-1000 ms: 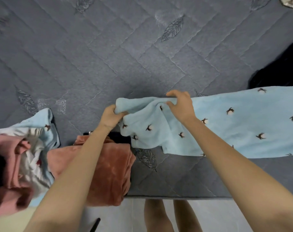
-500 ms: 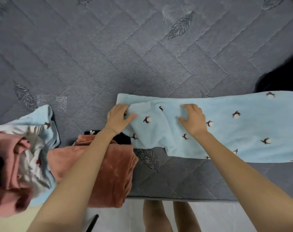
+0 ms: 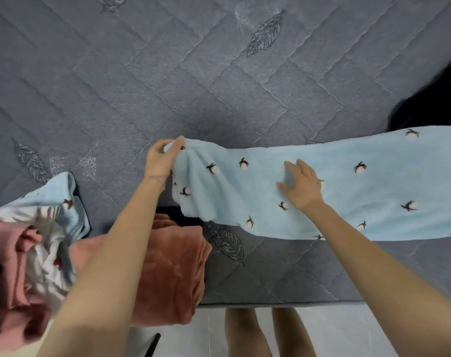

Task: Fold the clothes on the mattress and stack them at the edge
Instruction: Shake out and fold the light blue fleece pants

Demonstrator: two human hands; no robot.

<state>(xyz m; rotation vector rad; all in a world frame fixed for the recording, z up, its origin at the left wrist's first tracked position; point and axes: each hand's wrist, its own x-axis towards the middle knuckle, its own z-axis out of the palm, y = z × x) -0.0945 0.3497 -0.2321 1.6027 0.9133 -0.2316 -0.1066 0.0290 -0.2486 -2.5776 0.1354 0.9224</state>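
Grey quilted mattress (image 3: 167,86) is carrying the light blue garment (image 3: 373,191) along its near edge. Left hand (image 3: 160,161) is pinching the garment's left end, lifting it — right hand (image 3: 302,186) is pressing flat mid-cloth, fingers spread. Likely starting a fold: next move is needing that end carried rightward over the pressing hand. Half a second ago both hands were lying flat on that end.

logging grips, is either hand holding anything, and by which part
The left hand grips the light blue garment by its far left corner. The right hand only rests flat on it, gripping nothing.
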